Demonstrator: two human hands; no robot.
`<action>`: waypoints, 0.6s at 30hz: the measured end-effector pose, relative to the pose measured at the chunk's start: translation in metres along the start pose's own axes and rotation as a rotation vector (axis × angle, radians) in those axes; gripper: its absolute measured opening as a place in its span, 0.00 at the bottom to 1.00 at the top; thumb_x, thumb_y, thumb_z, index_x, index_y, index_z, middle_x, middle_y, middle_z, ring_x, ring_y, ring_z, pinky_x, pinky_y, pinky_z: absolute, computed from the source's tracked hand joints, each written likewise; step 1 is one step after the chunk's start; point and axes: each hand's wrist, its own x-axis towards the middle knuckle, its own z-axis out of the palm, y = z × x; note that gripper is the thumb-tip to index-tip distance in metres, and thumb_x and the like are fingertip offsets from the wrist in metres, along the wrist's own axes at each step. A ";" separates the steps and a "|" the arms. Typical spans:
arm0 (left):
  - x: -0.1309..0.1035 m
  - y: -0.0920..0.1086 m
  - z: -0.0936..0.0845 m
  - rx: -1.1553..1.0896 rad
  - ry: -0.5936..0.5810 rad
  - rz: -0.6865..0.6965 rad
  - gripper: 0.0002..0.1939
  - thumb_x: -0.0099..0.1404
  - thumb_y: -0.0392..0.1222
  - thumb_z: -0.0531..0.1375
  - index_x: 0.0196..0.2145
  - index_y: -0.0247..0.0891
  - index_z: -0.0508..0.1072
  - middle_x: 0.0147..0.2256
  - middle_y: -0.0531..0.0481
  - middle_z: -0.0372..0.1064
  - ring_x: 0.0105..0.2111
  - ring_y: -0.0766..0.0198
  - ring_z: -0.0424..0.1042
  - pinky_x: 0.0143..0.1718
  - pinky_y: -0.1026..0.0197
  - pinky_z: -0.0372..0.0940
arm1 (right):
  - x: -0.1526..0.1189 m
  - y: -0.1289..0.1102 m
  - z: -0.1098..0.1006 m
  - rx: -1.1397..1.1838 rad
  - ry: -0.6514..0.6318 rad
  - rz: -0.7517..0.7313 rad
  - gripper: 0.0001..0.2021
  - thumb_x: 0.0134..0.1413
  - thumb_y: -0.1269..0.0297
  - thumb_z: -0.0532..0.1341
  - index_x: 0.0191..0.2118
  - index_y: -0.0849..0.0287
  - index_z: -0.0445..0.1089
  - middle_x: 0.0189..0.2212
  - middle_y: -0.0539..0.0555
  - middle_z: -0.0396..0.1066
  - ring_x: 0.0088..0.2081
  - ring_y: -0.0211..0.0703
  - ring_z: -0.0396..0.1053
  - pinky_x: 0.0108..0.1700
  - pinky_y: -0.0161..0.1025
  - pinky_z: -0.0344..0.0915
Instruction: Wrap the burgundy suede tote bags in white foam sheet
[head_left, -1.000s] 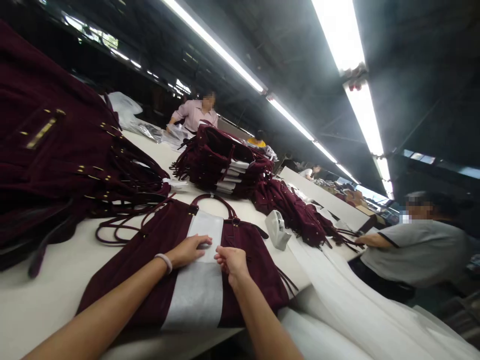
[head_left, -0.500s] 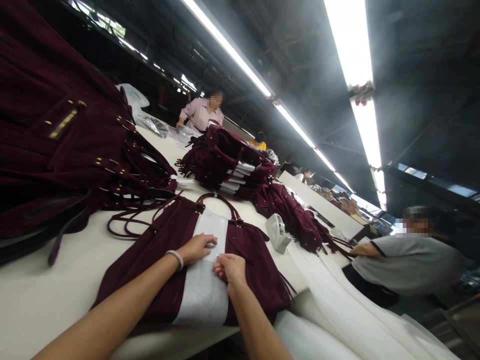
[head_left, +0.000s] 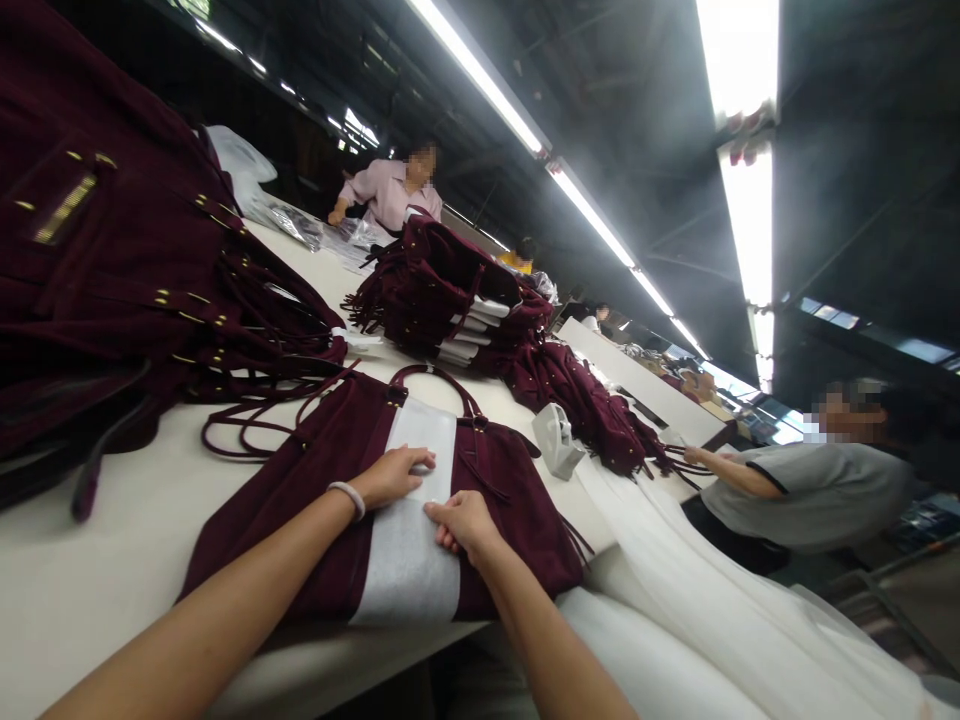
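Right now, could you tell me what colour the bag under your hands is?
The bag is dark burgundy, seen clearly in the head view.

**Hands pressing a white strip onto a burgundy bag**

Both hands are resting on a white paper strip (head_left: 411, 520) that is lying lengthwise over a burgundy suede bag (head_left: 315, 480) at the near edge of the table (head_left: 90, 580). The left hand (head_left: 390, 476) is lying flat on the strip's left side; the right hand (head_left: 465, 520) is pressing its right side, fingers curled. A tape dispenser (head_left: 556, 440) is sitting near the right edge. Stacked bags (head_left: 442, 300) are lying farther along, where two other people are working.
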 end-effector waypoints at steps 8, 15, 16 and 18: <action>-0.002 0.004 -0.001 0.016 0.007 0.002 0.18 0.52 0.32 0.58 0.42 0.37 0.74 0.55 0.40 0.70 0.58 0.55 0.66 0.66 0.50 0.44 | -0.023 0.014 -0.017 -0.742 0.336 -0.669 0.13 0.46 0.60 0.70 0.37 0.55 0.71 0.40 0.54 0.75 0.44 0.49 0.71 0.45 0.42 0.65; -0.002 0.005 -0.002 0.038 -0.017 -0.027 0.21 0.55 0.41 0.57 0.46 0.38 0.74 0.56 0.44 0.68 0.60 0.55 0.63 0.65 0.52 0.50 | -0.004 0.025 -0.020 -0.736 -0.047 -0.829 0.31 0.63 0.61 0.56 0.68 0.56 0.48 0.62 0.57 0.62 0.67 0.50 0.49 0.67 0.56 0.41; -0.001 0.006 -0.002 0.044 -0.029 -0.027 0.22 0.54 0.42 0.57 0.47 0.38 0.74 0.57 0.43 0.68 0.60 0.53 0.62 0.65 0.50 0.49 | 0.002 0.023 -0.022 -0.701 -0.068 -0.813 0.30 0.64 0.59 0.55 0.69 0.56 0.48 0.63 0.57 0.59 0.68 0.51 0.47 0.67 0.57 0.39; 0.001 0.005 -0.002 0.052 -0.030 -0.031 0.23 0.53 0.47 0.58 0.47 0.38 0.74 0.55 0.44 0.69 0.61 0.50 0.61 0.66 0.47 0.48 | 0.017 0.015 -0.035 -0.614 -0.032 -0.807 0.28 0.65 0.57 0.54 0.68 0.54 0.50 0.63 0.56 0.59 0.68 0.51 0.46 0.67 0.57 0.36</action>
